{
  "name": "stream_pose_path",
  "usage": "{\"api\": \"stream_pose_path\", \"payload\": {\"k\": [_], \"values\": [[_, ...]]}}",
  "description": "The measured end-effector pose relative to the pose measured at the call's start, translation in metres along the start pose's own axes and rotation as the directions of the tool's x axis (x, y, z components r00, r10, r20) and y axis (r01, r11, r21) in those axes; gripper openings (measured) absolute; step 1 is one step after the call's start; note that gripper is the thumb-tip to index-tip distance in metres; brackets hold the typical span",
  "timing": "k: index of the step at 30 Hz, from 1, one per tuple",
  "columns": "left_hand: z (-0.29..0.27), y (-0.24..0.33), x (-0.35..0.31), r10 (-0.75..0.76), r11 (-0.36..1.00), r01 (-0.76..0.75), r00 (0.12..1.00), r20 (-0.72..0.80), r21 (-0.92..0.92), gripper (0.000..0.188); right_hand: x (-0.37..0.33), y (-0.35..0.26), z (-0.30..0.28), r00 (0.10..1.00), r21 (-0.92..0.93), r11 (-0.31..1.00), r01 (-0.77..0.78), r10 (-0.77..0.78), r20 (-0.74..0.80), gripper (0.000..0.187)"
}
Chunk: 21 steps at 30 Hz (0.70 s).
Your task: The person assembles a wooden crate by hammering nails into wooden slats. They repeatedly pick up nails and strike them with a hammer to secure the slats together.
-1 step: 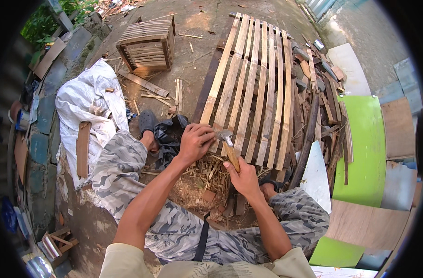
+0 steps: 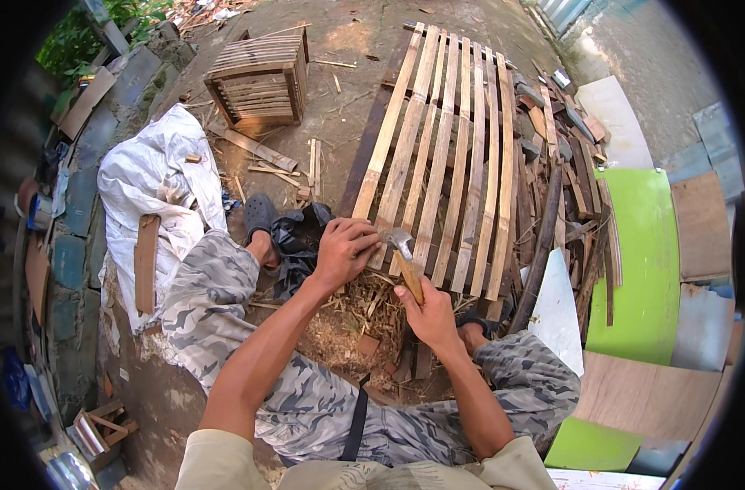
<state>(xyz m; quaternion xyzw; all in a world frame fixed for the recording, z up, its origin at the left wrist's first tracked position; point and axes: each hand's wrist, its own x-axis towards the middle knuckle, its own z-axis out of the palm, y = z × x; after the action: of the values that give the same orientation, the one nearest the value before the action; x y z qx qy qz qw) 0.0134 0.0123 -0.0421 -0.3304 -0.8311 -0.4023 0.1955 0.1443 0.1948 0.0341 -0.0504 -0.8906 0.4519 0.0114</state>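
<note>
My right hand [image 2: 431, 316] is wrapped round the wooden handle of a claw hammer [image 2: 408, 276]. Its metal head is at the near end of a panel of long wooden slats [image 2: 441, 155], close to my left fingertips. My left hand [image 2: 345, 251] has its fingers curled together at the ends of the left slats. Whatever they pinch there is too small or hidden to make out. The slats run side by side away from me, with narrow gaps between them, over darker wood at the left edge.
Beyond my left foot stands a slatted wooden crate [image 2: 258, 77]. A white sack [image 2: 164, 159] and a black plastic bag [image 2: 301, 237] lie at left. Scrap wood [image 2: 583, 175] and a green board [image 2: 642, 261] line the right side. Wood shavings [image 2: 352, 314] cover the ground between my legs.
The hammer's head has shifted very slightly to the right by my left fingertips. Both hands and the slatted panel look the same.
</note>
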Motion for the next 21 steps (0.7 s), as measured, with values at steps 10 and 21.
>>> {"api": "stream_pose_path", "payload": {"k": [10,21], "values": [[-0.001,-0.005,0.005,0.009,1.0,-0.009,1.0,0.003,0.007,0.015,0.005,0.0,-0.002,0.994,-0.062,0.993,-0.096,0.099,0.036,0.04],[-0.002,-0.007,0.006,-0.006,1.0,0.006,1.0,0.012,-0.004,0.012,0.005,-0.006,0.003,0.999,-0.019,0.999,-0.04,0.04,-0.021,0.044]]}}
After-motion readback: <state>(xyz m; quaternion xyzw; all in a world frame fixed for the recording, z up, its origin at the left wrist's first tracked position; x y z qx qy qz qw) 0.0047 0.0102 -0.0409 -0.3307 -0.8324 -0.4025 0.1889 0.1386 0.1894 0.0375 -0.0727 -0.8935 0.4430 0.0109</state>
